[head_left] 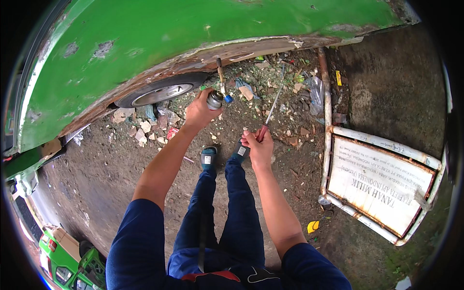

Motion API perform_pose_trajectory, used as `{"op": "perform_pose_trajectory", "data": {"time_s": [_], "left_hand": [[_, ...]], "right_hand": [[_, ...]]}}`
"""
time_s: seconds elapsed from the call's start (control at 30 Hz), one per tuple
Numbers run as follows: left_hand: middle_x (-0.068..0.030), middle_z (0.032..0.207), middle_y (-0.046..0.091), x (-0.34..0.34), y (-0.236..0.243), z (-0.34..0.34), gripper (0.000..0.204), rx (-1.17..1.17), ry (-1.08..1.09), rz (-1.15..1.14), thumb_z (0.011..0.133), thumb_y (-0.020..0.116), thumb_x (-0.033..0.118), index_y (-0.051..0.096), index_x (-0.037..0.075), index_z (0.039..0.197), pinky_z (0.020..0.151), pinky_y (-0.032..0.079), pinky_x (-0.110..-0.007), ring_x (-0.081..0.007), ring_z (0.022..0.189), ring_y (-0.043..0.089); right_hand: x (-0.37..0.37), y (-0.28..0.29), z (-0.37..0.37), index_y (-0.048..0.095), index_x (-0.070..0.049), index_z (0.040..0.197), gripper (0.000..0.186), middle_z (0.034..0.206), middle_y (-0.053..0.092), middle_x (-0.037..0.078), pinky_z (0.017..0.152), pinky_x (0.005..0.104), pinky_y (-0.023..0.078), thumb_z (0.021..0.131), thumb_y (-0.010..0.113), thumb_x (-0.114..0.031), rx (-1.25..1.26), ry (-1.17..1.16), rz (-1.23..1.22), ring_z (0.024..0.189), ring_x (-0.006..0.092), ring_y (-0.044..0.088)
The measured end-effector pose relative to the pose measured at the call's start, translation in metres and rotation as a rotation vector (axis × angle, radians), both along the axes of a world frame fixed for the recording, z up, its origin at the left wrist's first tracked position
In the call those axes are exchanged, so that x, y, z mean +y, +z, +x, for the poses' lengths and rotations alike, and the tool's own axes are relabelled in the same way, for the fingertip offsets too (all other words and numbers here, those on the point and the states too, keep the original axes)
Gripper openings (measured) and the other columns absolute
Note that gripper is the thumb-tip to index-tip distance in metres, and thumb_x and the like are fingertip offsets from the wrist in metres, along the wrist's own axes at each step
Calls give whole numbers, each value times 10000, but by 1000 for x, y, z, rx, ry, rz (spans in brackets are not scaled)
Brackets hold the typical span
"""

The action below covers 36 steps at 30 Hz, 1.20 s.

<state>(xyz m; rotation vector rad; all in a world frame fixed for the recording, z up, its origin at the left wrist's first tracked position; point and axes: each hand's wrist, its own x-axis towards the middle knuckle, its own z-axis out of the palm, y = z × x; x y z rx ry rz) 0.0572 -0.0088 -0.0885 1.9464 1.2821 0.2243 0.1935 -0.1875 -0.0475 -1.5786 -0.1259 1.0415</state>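
Note:
My left hand point(199, 112) is wrapped round a gas canister point(214, 100) with a torch head on it. The torch has a blue knob point(228, 98) and a burner tube point(220, 72) that points toward the green vehicle's lower edge. No flame can be made out. In my right hand point(259, 147), the fingers close on the red handle of a long screwdriver point(275, 102), its thin metal shaft slanting up and away to the right. Ahead of both hands, the green vehicle panel point(217, 24) shows chipped paint and a rusty, scraped lower edge point(193, 55).
A wheel point(162, 95) sits under the panel at the left. Paint flakes, broken pieces and plastic scraps point(315, 94) litter the dirt ground. To the right stands a rusty white-framed sign point(377, 181). Another green vehicle point(65, 261) is at the lower left.

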Motion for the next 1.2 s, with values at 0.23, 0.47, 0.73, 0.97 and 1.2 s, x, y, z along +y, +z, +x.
{"op": "perform_pose_trajectory", "data": {"time_s": [0.23,0.47,0.73,0.97,1.2], "left_hand": [[-176,1238,629,2,3,-9,742,25,11,-17,711,841,348,503,95,1321,940,501,-446,-371,1129,624],[-163,1229,627,1,-3,-20,720,10,11,8,699,833,339,519,109,1305,914,513,-459,-375,1089,634],[-151,1218,630,0,-5,-32,708,2,25,4,696,828,317,527,117,1305,913,513,-458,-365,1092,637],[-150,1233,622,5,-5,-32,706,55,38,-33,697,815,313,529,116,1311,937,506,-447,-362,1106,631],[-143,1231,623,5,-13,-33,708,40,29,-10,698,808,311,531,107,1317,942,505,-445,-362,1105,628]], "right_hand": [[3,-1,-7,440,-77,854,304,816,668,110,626,310,593,880,742,-66,0,15,20,701,194,693],[3,-2,-12,444,-75,860,293,821,668,113,621,308,589,883,736,-61,-9,17,19,704,194,692],[7,-3,-17,442,-74,859,299,817,655,107,627,317,590,882,740,-66,7,17,34,709,199,691],[10,2,-20,436,-82,856,300,816,658,103,636,316,590,885,733,-61,-3,26,24,712,197,689],[7,0,-20,435,-85,852,300,814,663,101,637,315,590,884,732,-58,-5,24,11,709,192,688]]}}
